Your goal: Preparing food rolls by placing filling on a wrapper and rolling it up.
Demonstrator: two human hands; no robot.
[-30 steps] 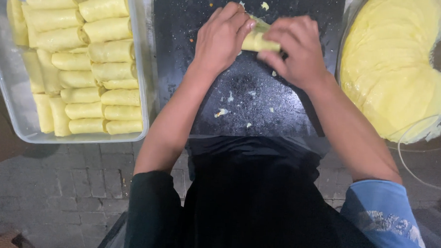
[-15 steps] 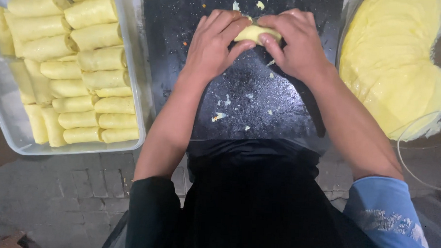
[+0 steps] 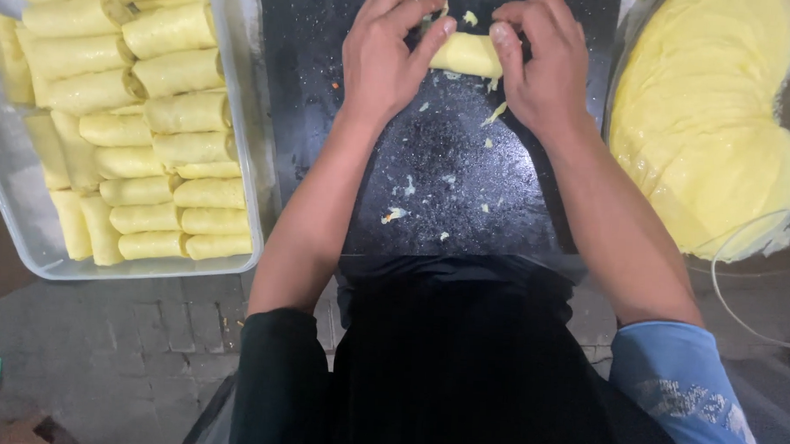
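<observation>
Change: both hands have crept further up the board since half a second ago, the roll going with them.
Head view, left hand: fingers curled, thumb pressing the near end of one pale yellow roll.
Head view, right hand: fingers pinching the roll's other end.
Roll: one, lying crosswise between the fingertips on the black board.
Count: about twenty finished rolls in one clear tray, left of the left fingers.
Around: one stack of yellow wrappers right of the right fingers; crumbs below them.
Blocking: knuckles hide the roll's ends.
</observation>
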